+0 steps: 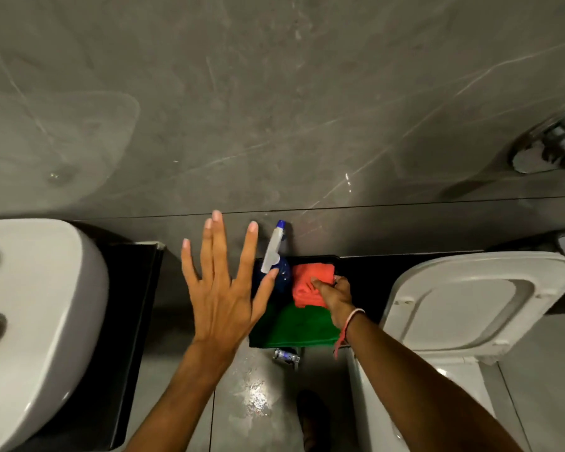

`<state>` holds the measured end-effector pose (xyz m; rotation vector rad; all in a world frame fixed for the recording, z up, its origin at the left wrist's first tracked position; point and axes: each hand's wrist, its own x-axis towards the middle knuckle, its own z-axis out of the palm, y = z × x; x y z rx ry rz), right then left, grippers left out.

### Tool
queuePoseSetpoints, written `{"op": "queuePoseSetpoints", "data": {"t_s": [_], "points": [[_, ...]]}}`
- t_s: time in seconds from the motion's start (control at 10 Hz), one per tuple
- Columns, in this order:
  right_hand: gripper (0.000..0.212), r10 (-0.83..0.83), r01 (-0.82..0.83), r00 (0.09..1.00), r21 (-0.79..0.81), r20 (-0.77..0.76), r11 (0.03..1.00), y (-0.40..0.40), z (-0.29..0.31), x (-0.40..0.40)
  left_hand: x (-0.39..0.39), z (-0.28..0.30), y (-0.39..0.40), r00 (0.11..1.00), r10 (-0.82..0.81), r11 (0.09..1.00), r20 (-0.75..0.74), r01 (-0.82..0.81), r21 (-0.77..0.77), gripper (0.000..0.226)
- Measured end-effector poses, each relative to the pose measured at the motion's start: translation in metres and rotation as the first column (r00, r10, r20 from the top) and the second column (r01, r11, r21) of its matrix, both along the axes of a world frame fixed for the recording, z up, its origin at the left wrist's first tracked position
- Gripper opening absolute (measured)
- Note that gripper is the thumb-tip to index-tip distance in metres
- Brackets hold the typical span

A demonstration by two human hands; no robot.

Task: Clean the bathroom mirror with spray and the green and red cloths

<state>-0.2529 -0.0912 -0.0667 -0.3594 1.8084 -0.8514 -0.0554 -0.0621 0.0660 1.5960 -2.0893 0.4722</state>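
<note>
A white sink (40, 321) fills the lower left of the frame, and a white toilet (470, 308) with its lid raised sits lower right. Grey marbled wall tiles (274, 93) span the top; a chrome fitting (555, 141) juts out upper right.

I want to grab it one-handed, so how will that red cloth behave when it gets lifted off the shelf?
The red cloth looks soft and bunched into folds, so it will probably droop and unfold rather than hold its shape. It seems light, and the right hand already rests on it. It partly overlaps the green cloth, which might drag along a little.
</note>
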Motion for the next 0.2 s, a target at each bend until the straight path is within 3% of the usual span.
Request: {"op": "queuePoseSetpoints", "data": {"t_s": [0.1,0.2], "points": [[0.059,0.197,-0.185,0.922,0.067,-0.333,0.980,-0.002,0.003,0.000,0.018,0.005,-0.012,0.997,0.046,0.999,0.066,-0.046,-0.010,0.074],[0.065,0.233,-0.297,0.708,0.019,-0.667,0.955,0.006,0.027,0.005,0.029,0.025,-0.013,0.993,0.087,0.996,0.077,-0.086,-0.010,0.073]]}}
